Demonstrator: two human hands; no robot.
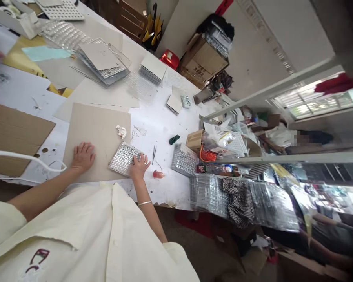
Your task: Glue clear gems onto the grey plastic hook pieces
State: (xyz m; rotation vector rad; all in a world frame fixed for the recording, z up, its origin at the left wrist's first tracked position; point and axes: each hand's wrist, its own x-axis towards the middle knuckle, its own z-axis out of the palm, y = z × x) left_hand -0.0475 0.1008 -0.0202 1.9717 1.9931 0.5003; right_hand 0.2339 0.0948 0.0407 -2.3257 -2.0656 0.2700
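Observation:
A flat tray of clear plastic with rows of small silvery round cells [125, 156] lies tilted at an angle on a grey-beige board [101, 121]. My right hand [139, 167] rests on the tray's right end, its fingers spread and partly over the edge. To the left, my left hand [84, 156] lies flat on the board with its fingers stretched out, apart from the tray. A crumpled white scrap [121, 131] sits just above the tray. Right of my right hand are dark tweezers [154, 154] and a small red-capped item [158, 174], whose kind I cannot make out.
A second celled tray [184, 159] stands to the right beside a dark green bundle [174, 139]. Stacked boards and sheets [104, 58] lie at the back. Wrapped stacks [208, 196] line the right edge. Brown cardboard [17, 137] and a white cable [26, 154] are at left.

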